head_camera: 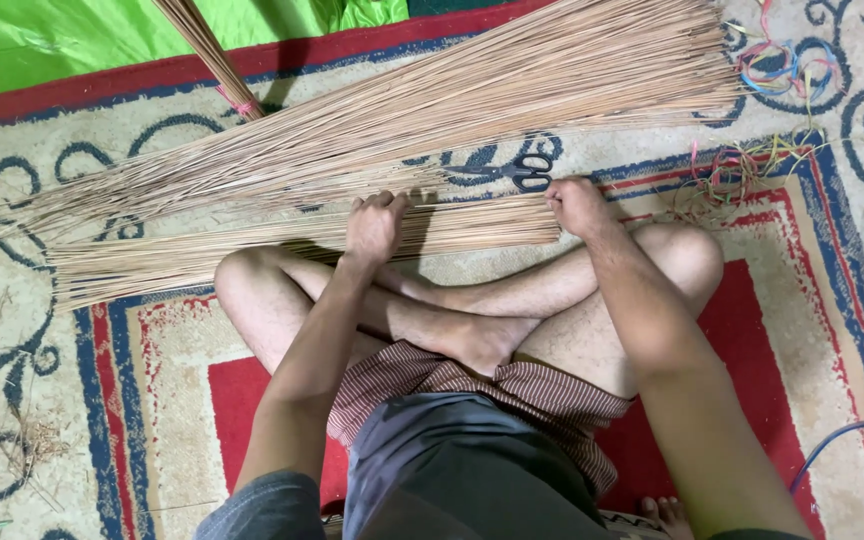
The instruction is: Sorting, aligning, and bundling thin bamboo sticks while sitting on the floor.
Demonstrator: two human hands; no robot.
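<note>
Both grips, left hand (374, 225) and right hand (577, 205), clench the stick bundle (252, 248).

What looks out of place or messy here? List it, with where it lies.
Coloured plastic strings lie tangled loose on the carpet at upper right, more near the knee. The black scissors sit half tucked under the big stick pile. Bits of dry debris litter the carpet at lower left. The bundle of sticks under both hands looks tidy.

scissors (520, 172) on patterned rug (72, 150) | coloured strings (782, 65) (tangled) | green sheet (72, 35)
</note>
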